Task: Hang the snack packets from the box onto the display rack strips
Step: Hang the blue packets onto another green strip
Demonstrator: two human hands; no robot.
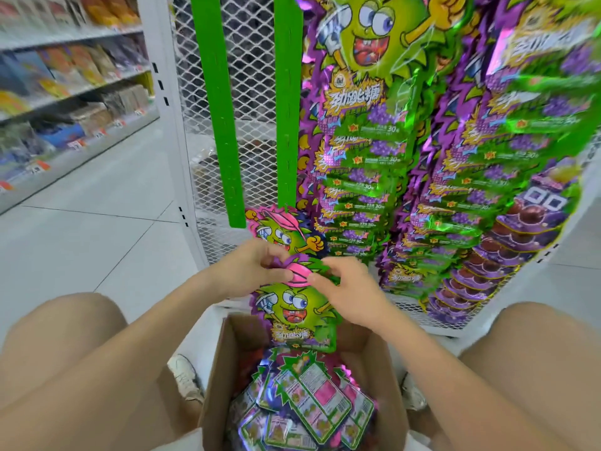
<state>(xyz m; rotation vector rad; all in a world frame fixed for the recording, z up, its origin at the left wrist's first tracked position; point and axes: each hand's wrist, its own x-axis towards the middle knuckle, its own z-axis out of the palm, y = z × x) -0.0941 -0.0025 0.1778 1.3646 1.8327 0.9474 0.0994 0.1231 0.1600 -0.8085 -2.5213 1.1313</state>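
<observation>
We pinch the glossy green-and-purple foil snack packet (294, 312) by its pink top, left hand (247, 270) and right hand (346, 289) curled on it. It dangles below our fingertips, above the open brown cardboard box (214, 369). It is probably light, floppy and slick, so we grip the top edge.

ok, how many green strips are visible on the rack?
2. Left green strip on the mesh panel; right green strip beside the hanging purple packets, its foot near the pink-cap packet held by left hand and right hand. More may hide behind hung packets.
</observation>
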